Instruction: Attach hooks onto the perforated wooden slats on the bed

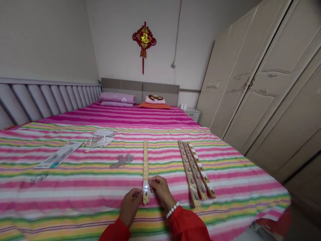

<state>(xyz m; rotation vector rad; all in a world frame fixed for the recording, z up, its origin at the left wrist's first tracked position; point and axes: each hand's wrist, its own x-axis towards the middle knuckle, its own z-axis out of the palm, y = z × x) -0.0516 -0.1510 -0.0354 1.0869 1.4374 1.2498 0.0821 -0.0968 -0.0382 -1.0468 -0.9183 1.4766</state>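
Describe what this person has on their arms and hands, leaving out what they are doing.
Long red fabric sleeves cover both arms to the wrists, the left sleeve and the right sleeve. The left hand and right hand are bare, with no gloves and no rings that I can make out. The right wrist wears a bracelet of small round white beads.

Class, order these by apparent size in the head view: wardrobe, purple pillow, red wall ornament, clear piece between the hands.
1. wardrobe
2. purple pillow and red wall ornament: too alike to rank
3. clear piece, smallest despite being nearest
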